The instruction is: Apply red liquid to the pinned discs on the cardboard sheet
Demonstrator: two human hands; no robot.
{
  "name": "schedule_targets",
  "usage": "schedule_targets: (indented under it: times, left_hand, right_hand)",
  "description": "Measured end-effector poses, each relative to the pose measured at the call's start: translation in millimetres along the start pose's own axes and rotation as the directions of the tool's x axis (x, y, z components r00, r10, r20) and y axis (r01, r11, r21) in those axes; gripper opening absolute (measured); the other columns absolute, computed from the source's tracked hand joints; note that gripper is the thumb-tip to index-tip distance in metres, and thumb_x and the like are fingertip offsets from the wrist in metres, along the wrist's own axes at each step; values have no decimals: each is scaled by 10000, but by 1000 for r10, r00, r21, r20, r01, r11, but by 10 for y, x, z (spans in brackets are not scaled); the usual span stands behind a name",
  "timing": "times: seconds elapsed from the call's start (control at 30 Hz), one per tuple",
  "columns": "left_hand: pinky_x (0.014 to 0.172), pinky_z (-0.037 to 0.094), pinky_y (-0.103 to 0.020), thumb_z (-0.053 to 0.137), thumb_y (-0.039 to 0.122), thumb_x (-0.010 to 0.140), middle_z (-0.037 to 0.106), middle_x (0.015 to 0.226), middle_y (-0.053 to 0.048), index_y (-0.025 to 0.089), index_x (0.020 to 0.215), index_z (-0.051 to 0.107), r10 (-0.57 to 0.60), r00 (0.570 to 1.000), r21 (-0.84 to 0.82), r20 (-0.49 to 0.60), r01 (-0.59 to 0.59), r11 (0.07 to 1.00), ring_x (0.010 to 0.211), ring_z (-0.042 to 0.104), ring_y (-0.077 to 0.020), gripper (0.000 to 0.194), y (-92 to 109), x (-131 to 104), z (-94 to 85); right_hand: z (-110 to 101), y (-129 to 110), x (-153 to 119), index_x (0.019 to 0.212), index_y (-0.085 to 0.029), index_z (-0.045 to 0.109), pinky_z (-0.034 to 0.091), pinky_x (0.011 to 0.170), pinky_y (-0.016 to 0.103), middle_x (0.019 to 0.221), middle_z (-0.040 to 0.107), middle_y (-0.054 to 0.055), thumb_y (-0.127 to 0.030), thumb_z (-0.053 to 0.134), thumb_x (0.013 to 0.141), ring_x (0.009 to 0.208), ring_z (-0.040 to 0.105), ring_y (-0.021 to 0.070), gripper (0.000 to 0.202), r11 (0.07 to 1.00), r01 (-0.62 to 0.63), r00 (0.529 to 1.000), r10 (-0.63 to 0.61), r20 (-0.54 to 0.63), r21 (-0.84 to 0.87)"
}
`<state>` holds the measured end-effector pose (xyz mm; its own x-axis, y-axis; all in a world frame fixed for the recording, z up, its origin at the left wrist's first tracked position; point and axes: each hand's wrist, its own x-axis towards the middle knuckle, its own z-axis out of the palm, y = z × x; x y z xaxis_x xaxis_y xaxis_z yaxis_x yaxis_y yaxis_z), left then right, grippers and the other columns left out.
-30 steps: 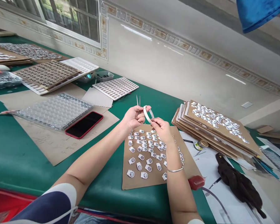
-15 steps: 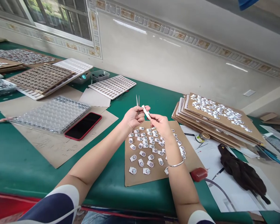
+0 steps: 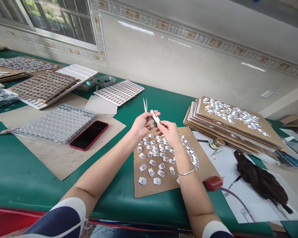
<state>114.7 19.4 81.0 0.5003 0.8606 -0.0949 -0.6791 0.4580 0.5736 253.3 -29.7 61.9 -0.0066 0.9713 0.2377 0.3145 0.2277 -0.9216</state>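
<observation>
My left hand (image 3: 142, 125) is closed around a pair of metal tweezers (image 3: 145, 105), whose two tips point upward. Its fingertips also meet the upper part of a small white strip (image 3: 154, 115). The fingers of my right hand (image 3: 169, 131) pinch the lower end of that strip. Both hands hover over a brown cardboard sheet (image 3: 145, 191). Small white tags with round, shiny grey pieces (image 3: 157, 180) lie spread across the sheet. My right forearm hides some of them.
Left of the sheet are a red-edged phone (image 3: 88, 135), a clear moulded tray (image 3: 57, 124) and filled trays (image 3: 120, 92). To the right stand stacked cardboard sheets (image 3: 238, 115), a small jar (image 3: 216, 143), a red rubber bulb (image 3: 214, 183) and a dark cloth (image 3: 262, 180).
The view has shifted slightly. Both hands keep nearly the same pose, with the right fingers a little changed on the white strip.
</observation>
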Motion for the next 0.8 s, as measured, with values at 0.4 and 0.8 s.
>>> schedule_targets:
  times: [0.4,0.8]
  left_hand:
    - [275,164,-165,489,83,773,707,869,-95,77,915,581,102,992,105,-75,-94,990,298,170,4,169,-107,10,10]
    - [280,172,-166,480,100,776,705,861,-90,82,900,585,137,989,148,-61,-126,981,302,181,3,164,-77,16,-9]
  right_hand:
    - [75,103,36,774,-150,619,486,472,227,703,631,31,-168,402,730,481,553,98,222,999,-13,995,8,-104,-48]
    - [112,118,41,874,-153,675,573,604,283,817,683,56,-293,495,760,605,646,141,255,984,-7,1000,10,-20,177]
